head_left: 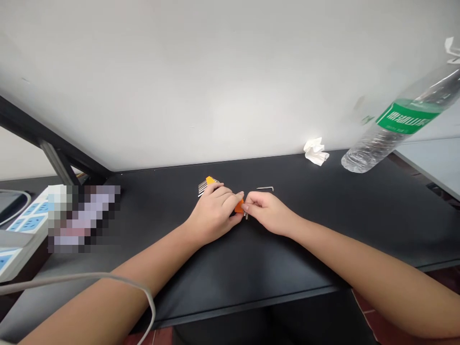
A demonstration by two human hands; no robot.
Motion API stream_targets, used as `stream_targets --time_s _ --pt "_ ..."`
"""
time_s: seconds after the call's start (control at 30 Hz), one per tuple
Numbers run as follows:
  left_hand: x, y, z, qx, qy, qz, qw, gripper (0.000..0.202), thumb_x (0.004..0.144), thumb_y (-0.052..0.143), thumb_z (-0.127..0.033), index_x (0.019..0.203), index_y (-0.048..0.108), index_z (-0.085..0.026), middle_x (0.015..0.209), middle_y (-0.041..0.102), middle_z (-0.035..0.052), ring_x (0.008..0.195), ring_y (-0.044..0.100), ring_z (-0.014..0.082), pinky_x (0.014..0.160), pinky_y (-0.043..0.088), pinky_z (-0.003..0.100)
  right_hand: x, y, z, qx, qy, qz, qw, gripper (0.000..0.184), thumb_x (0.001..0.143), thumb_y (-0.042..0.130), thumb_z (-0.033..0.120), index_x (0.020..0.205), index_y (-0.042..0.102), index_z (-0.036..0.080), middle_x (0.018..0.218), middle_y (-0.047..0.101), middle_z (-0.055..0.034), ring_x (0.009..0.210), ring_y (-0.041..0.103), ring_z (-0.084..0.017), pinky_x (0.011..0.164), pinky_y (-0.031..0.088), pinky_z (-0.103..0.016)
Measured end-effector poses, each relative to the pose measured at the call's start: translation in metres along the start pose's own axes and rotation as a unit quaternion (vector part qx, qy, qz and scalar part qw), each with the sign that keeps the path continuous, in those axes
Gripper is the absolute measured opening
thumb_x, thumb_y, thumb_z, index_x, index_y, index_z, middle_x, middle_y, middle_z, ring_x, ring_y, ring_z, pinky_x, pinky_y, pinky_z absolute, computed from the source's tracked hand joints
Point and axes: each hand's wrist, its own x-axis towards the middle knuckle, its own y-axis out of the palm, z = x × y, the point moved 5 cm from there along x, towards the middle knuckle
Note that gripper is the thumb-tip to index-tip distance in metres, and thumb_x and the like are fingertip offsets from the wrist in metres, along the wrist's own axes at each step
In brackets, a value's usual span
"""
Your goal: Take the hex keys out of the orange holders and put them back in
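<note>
My left hand (216, 211) is wrapped over an orange hex key holder (239, 206) on the black tabletop. Another orange piece (210, 180) shows just beyond its fingers, with a row of thin metal hex keys (203, 186) beside it. My right hand (268, 211) is closed in a pinch at the holder's right end. Short metal ends stick out below those fingertips; the fingers mostly hide what they grip, likely a hex key. Behind the right hand, a loose L-shaped hex key (266, 188) lies on the table.
A crumpled white tissue (315, 152) lies by the wall. At the right a plastic bottle (391, 124) with a green label stands near the back edge. On the left are a power strip (30, 223), a blurred-out object (86, 215) and a white cable (89, 275) crossing my left forearm.
</note>
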Motion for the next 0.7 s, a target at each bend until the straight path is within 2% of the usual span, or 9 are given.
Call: stream_targets --time_s 0.13,0.23,0.3,0.37,0.43,0.53,0.7 --pt "0.001 0.003 0.001 -0.012 -0.009 0.018 1.000 0.028 0.093 0.064 -0.018 0.121 0.062 -0.016 0.093 0.074 0.0067 0.090 0.071 0.0237 0.097 0.052 0.046 -0.003 -0.001 0.012 -0.128 -0.109 -0.004 0.986 0.026 0.100 0.055 0.028 0.076 0.051 0.020 0.071 0.056 0.0038 0.064 0.047 -0.012 0.063 0.034 -0.027" --pt "0.001 0.004 0.004 -0.024 -0.038 0.036 0.998 0.031 0.092 0.065 -0.019 0.123 0.061 -0.016 0.097 0.075 0.0082 0.093 0.070 0.0253 0.090 0.054 0.043 -0.001 -0.018 0.017 -0.219 -0.175 -0.014 0.960 0.033 0.100 0.060 0.029 0.070 0.051 0.019 0.073 0.059 0.0017 0.069 0.052 -0.012 0.067 0.037 -0.028" --pt "0.000 0.005 0.007 -0.029 -0.056 0.052 0.997 0.035 0.092 0.065 -0.018 0.126 0.060 -0.017 0.099 0.075 0.0083 0.094 0.071 0.0257 0.089 0.055 0.042 0.004 -0.039 0.013 -0.274 -0.162 -0.045 0.947 0.031 0.099 0.063 0.031 0.072 0.056 0.019 0.077 0.061 0.0002 0.072 0.054 -0.013 0.068 0.038 -0.028" --pt "-0.002 0.006 0.011 -0.032 -0.075 0.067 0.994 0.038 0.090 0.066 -0.017 0.127 0.060 -0.018 0.101 0.075 0.0079 0.095 0.072 0.0257 0.091 0.056 0.042 0.010 -0.060 0.002 -0.338 -0.112 -0.064 0.932 0.017 0.098 0.063 0.026 0.082 0.064 0.019 0.088 0.064 -0.0019 0.075 0.056 -0.014 0.069 0.039 -0.028" --pt "-0.004 0.007 0.016 -0.033 -0.095 0.078 0.992 0.040 0.089 0.067 -0.019 0.128 0.060 -0.019 0.100 0.075 0.0073 0.096 0.072 0.0257 0.090 0.057 0.041 0.014 -0.074 -0.009 -0.393 -0.069 -0.070 0.914 0.012 0.097 0.061 0.022 0.088 0.068 0.020 0.097 0.065 -0.0033 0.076 0.057 -0.014 0.067 0.039 -0.028" --pt "-0.006 0.008 0.019 -0.037 -0.108 0.086 0.990 0.039 0.089 0.068 -0.021 0.128 0.060 -0.020 0.098 0.075 0.0067 0.095 0.073 0.0253 0.089 0.058 0.040 0.017 -0.080 -0.017 -0.438 -0.045 -0.071 0.895 0.013 0.097 0.058 0.019 0.091 0.070 0.021 0.103 0.065 -0.0041 0.078 0.058 -0.015 0.066 0.039 -0.028" --pt "-0.005 0.007 0.019 -0.037 -0.101 0.077 0.991 0.040 0.089 0.067 -0.021 0.128 0.061 -0.020 0.097 0.075 0.0066 0.092 0.072 0.0246 0.087 0.059 0.040 0.017 -0.074 -0.014 -0.462 -0.050 -0.082 0.882 0.015 0.099 0.055 0.018 0.095 0.070 0.020 0.105 0.065 -0.0057 0.077 0.058 -0.016 0.065 0.038 -0.030"
